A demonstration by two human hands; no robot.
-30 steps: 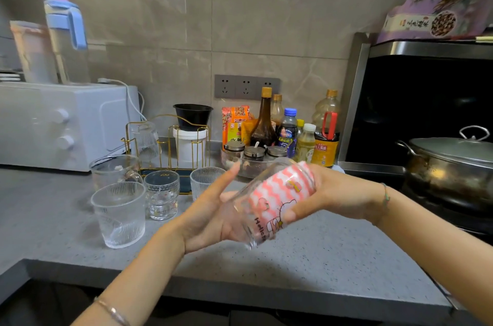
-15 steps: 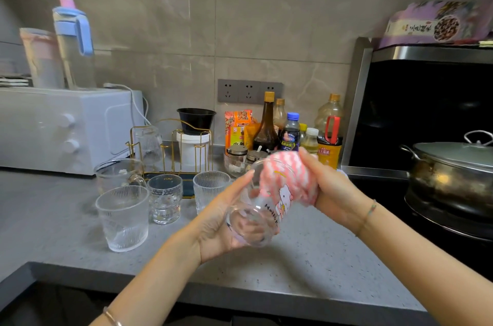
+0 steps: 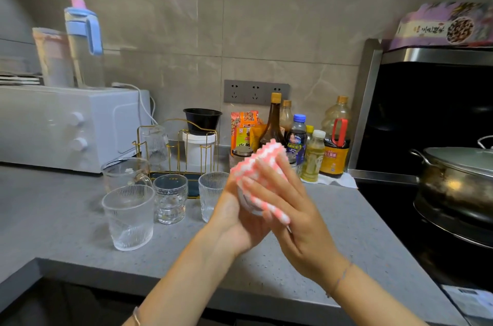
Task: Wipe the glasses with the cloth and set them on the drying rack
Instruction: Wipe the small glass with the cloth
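Above the surface [image 3: 80, 219], my left hand [image 3: 234, 221] cups the glass [image 3: 248, 204] to steady it; my right hand [image 3: 292, 219], fingers nearly straight, presses the cloth [image 3: 257, 163] round it for wiping.

I see a pink-and-white zigzag cloth [image 3: 262, 163] mid-frame, clear ribbed glasses [image 3: 128, 216] lower left on the speckled grey tabletop [image 3: 66, 219], a gold wire rack [image 3: 176, 144] behind, and a blue-handled jug [image 3: 85, 40] upper left.
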